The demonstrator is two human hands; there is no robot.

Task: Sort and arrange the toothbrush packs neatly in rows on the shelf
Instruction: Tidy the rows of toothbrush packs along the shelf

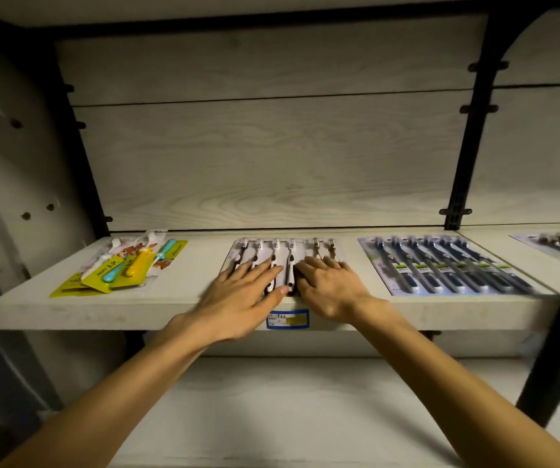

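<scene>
Both hands lie flat on the middle group of toothbrush packs (287, 255), the white-backed ones with dark handles, which sit at the centre of the shelf (184, 310), just above the blue price label (288, 319) on its front edge. The left hand (243, 293) has its fingers straight and a little spread, pressing on the packs at about 11 o'clock from the label; its thumb points toward the other hand. The right hand (327, 285) rests at about 1 o'clock from the label, fingers also stretched and lying on top, gripping nothing. I judge the hands are placed so, side by side and nearly touching, in order to push the packs together and square them into one even row.

At 9 o'clock from the hands the children's toothbrush packs (126, 265), with yellow cards, lie overlapped and crooked; this pile probably needs sorting next. At 3 o'clock the blue toothbrush packs (444, 265) are in a tidy row already. At the far right, more packs (559, 244) are blurred.
</scene>
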